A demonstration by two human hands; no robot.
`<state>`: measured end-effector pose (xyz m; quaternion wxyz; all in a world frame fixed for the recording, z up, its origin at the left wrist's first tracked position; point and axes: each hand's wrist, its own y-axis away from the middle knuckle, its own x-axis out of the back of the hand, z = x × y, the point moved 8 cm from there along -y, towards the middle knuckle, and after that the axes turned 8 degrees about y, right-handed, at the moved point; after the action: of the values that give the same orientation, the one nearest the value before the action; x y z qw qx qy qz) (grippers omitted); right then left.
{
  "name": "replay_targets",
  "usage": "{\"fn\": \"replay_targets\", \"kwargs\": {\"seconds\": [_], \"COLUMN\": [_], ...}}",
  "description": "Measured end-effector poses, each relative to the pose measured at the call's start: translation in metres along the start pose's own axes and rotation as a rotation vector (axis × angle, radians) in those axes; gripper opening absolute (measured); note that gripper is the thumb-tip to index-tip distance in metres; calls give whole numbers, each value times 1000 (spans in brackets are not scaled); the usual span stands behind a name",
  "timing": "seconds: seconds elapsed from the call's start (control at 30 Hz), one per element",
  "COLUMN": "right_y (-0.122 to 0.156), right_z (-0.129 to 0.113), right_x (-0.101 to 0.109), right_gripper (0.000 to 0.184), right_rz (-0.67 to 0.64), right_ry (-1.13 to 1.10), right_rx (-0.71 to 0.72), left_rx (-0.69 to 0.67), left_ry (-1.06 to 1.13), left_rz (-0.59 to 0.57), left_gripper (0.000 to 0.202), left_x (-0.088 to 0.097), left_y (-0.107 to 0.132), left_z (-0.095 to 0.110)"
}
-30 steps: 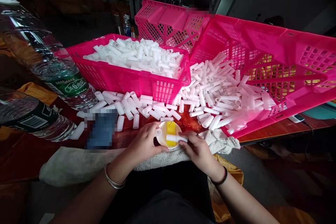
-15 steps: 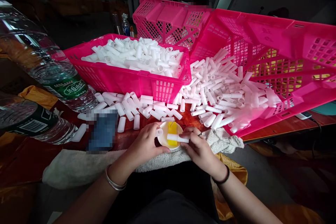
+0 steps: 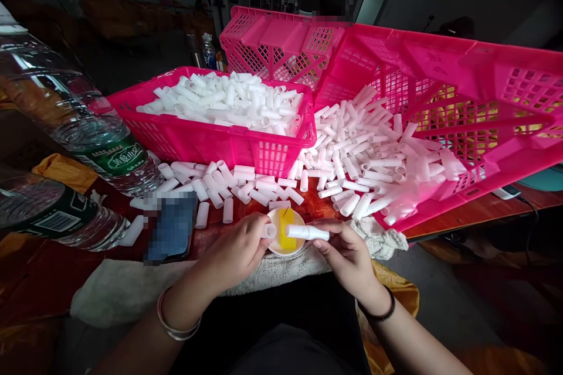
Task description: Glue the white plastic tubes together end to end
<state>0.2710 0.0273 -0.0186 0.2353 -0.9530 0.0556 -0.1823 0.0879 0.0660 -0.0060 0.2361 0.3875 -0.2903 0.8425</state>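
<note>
My left hand is closed around a short white plastic tube, its open end pointing right. My right hand pinches a longer white tube held level, its left end close to the left hand's tube. Both tubes hover just over a small white dish with a yellow sponge in it. The dish rests on a pale towel at the table's near edge.
A pink basket full of white tubes stands behind. A big pink crate lies tipped at right, spilling several tubes. Loose tubes litter the red table. Two water bottles and a phone sit left.
The right hand has lifted its tube a little and drawn it rightward off the dish. The left hand's tube has turned to point at it. The camera tilted down slightly.
</note>
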Motion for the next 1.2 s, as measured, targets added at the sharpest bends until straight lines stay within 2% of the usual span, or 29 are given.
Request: {"fn": "replay_targets", "kwargs": {"seconds": [0.07, 0.17, 0.27, 0.3, 0.4, 0.5, 0.6, 0.63, 0.7, 0.73, 0.77, 0.8, 0.83, 0.9, 0.97, 1.1, 1.2], "right_y": [-3, -5, -6, -7, -10, -4, 13, 20, 33, 37, 36, 31, 22, -8, -46, -116, -135], "right_z": [-9, -26, -40, -45, -63, -85, -95, -91, -74, -64, -58, -50, -39, -10, 20, 51, 59], "right_x": [0, 3, 0, -2, -6, -7, 11, 23, 55, 71, 85, 93, 92, 74, 41, -17, -33], "right_gripper": [16, 16, 13, 6, 26, 33, 32, 31, 28, 27, 27, 29, 30, 31, 29, 27, 17], "right_rz": [-54, -155, -252, -260, -174, -80, -161, -223, -328, -353, -331, -311, -323, -359, -423, -462, -541], "right_ry": [-45, 40, 199, 237, 353, 474, 574, 639, 824, 925, 1007, 1049, 1068, 1109, 1146, 1136, 1068], "right_rx": [-28, -31, -1, 25, 171, 329, 333, 281, 149, 112, 119, 117, 111, -4, -132, -92, -1], "left_rx": [-98, -219, -237, -221, -74, 119, 121, 92, 84, 133, 227, 338, 430, 570, 634, 640, 564], "left_ry": [-96, -240, -279, -241, 64, 431, 526, 479, 277, 138, -12, -162, -296, -461, -515, -507, -404], "left_rz": [-37, -2, -18, -47, -162, -307, -418, -400, -247, -144, -30, 39, 48, -18, -84, -102, -43], "left_gripper": [16, 19, 20, 19, 13, 15, 14, 21, 42, 46, 39, 34, 31, 26, 24, 26, 40], "left_x": [4, 10, 6, 2, -12, -26, -28, -24, -6, 6, 18, 28, 32, 33, 29, 26, 29], "left_y": [0, 2, 2, 2, -2, 1, 11, 13, 13, 12, 10, 8, 5, -2, -10, -14, -7], "left_z": [15, 34, 48, 53, 64, 78, 91, 88, 61, 38, 11, -16, -40, -75, -90, -80, -67]}}
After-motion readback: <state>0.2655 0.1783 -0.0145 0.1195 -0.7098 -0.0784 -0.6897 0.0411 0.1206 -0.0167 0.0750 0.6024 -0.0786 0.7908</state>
